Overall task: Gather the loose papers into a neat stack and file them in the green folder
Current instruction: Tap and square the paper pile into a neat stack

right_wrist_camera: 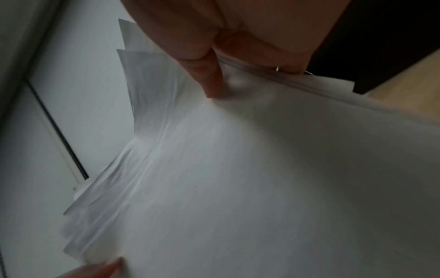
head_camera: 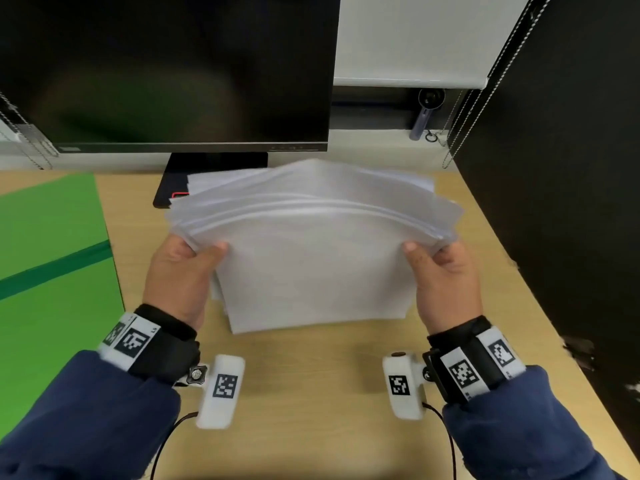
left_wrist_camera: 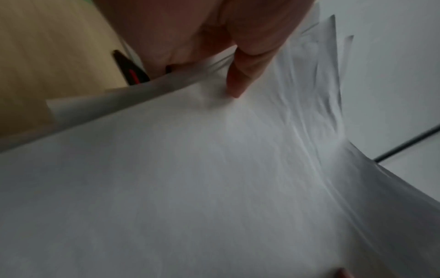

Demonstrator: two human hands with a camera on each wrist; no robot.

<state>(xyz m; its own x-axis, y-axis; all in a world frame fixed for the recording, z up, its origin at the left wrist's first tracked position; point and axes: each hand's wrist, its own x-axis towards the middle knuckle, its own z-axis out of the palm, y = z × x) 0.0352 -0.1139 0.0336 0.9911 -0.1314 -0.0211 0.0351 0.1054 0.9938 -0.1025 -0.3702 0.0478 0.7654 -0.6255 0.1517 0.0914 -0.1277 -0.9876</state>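
Note:
A loose bundle of white papers [head_camera: 315, 258] stands on edge on the wooden desk [head_camera: 311, 393], its sheets fanned and bowed at the top. My left hand [head_camera: 183, 271] grips its left side, thumb on the near sheet. My right hand [head_camera: 443, 275] grips the right side the same way. In the left wrist view the thumb [left_wrist_camera: 240, 79] presses the papers [left_wrist_camera: 214, 188]. The right wrist view shows the thumb [right_wrist_camera: 212, 79] on the papers [right_wrist_camera: 262, 188], and the other hand's fingertip at the bottom edge. The green folder [head_camera: 52, 265] lies flat at the left.
A dark monitor [head_camera: 166, 71] stands behind the papers, its black base [head_camera: 194, 178] partly hidden by them. A black panel [head_camera: 561, 168] walls the desk's right side. Blind cords [head_camera: 485, 91] hang at the back right. Bare desk lies in front of the papers.

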